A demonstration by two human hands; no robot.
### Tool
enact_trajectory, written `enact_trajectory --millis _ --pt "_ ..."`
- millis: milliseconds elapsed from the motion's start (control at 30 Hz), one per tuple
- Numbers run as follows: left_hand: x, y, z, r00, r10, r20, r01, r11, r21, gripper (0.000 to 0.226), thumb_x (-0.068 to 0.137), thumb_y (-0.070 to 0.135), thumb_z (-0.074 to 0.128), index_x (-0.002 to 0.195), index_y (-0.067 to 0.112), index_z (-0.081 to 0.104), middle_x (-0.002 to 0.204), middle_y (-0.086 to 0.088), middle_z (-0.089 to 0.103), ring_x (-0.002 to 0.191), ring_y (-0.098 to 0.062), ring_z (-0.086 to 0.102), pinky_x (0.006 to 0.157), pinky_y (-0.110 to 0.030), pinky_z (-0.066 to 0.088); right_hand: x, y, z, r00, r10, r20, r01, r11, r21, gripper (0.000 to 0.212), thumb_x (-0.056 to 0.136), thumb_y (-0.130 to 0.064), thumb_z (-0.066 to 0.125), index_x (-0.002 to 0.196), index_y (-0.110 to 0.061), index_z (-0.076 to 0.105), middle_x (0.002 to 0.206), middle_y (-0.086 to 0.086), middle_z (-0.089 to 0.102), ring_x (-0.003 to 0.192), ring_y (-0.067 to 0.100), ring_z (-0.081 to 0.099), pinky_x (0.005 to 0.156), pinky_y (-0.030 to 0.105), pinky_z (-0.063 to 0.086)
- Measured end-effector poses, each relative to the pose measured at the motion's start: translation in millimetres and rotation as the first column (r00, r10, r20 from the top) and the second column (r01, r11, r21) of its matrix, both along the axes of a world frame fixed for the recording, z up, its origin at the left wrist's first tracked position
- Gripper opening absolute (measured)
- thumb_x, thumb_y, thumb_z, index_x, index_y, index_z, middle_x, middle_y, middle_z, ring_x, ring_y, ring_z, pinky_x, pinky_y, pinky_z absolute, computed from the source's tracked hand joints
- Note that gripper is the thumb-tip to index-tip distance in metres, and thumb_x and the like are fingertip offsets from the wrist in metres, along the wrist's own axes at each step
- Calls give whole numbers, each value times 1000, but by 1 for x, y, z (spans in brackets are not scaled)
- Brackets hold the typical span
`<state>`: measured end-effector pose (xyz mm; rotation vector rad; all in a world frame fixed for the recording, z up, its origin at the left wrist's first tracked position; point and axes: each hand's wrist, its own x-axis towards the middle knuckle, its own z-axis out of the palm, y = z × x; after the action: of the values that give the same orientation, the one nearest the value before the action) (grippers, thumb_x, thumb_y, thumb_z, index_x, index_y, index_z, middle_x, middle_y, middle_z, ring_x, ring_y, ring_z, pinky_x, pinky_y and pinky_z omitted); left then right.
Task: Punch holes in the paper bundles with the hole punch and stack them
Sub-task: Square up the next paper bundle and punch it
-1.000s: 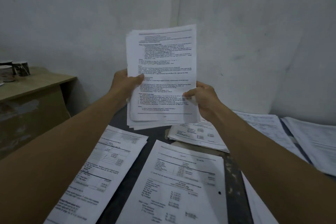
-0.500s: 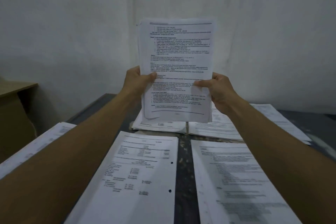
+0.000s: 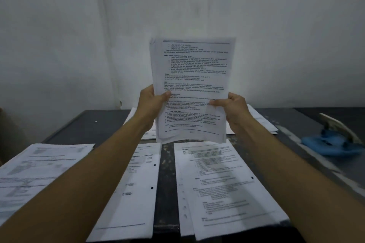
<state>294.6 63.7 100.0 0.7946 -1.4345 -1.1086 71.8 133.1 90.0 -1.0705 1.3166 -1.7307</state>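
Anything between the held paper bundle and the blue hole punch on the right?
Nothing visible. The white printed paper bundle, held upright above the dark table by the left hand and right hand, has only open air and bare tabletop between it and the blue hole punch with the pale lever.

Hole punch (image 3: pixel 333 142) at 3 o'clock motion-blurred, detail unreadable. Left stack (image 3: pixel 39 165) at 9 o'clock blurred, cut by frame edge. Held bundle (image 3: pixel 192 89) hides far stacks (image 3: pixel 260 118) at 12; its print too small to read. Fingers behind sheets hidden.
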Motion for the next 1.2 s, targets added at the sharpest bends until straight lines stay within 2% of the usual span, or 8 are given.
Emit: enact_trajectory --millis 133,233,367,567,733,933,1067,1200 --pt "-15 13 -9 999 -18 41 19 999 -35 27 89 14 73 115 18 67 104 6 72 87 -9 71 66 -21 57 -17 23 -16 999 -44 4 44 999 22 23 79 3 74 99 -9 73 96 7 76 87 27 73 73 37 62" --pt "-24 15 -14 997 -27 76 29 999 -30 30 92 19 71 121 18 66 103 9 72 81 -6 72 60 -20 57 -26 27 -25 999 -34 -4 34 997 73 26 84 0 68 109 -10 73 101 6 77 96 30 73 82 46 61" --pt "-33 15 -10 999 2 48 1 997 -72 26 92 18 70 118 19 68 104 6 74 83 -9 74 65 -24 60 -31 24 -16 998 -54 -31 55 998 38 23 87 1 66 103 -14 73 98 3 77 93 27 73 83 45 60" --pt "-38 21 -17 999 -19 26 21 997 -72 23 90 18 73 109 27 67 103 12 73 88 -9 73 71 -28 60 -28 33 -17 991 -118 -64 121 992 47 23 83 3 63 93 -16 70 89 -3 74 82 21 71 64 30 58" --pt "-38 23 -34 999 -30 33 31 999 -33 21 89 19 73 109 25 68 100 12 74 80 -8 74 64 -26 58 -22 36 -27 992 -122 -44 127 982 138 24 83 4 57 100 -10 68 93 2 72 77 17 67 56 26 53" --pt "-41 22 -21 999 -17 46 20 997 -72 23 89 20 74 111 26 67 104 10 73 85 -10 72 63 -24 56 -19 40 -10 977 -187 -100 197 976 92 19 79 8 53 82 -8 63 79 -2 67 67 13 61 45 18 48" --pt "-41 24 -41 998 -17 65 18 1000 -19 26 85 23 78 109 27 69 102 10 74 84 -11 73 65 -28 55 -13 41 -33 983 -156 -97 173 965 198 27 74 10 52 85 -11 63 87 1 68 80 20 65 53 23 51" --pt "-40 22 -40 995 -27 95 28 999 -15 29 83 24 79 111 22 70 103 8 75 85 -14 73 65 -28 55 -13 35 -37 982 -169 -85 184 959 214 31 73 8 53 93 -12 64 95 4 70 86 22 67 65 31 58"
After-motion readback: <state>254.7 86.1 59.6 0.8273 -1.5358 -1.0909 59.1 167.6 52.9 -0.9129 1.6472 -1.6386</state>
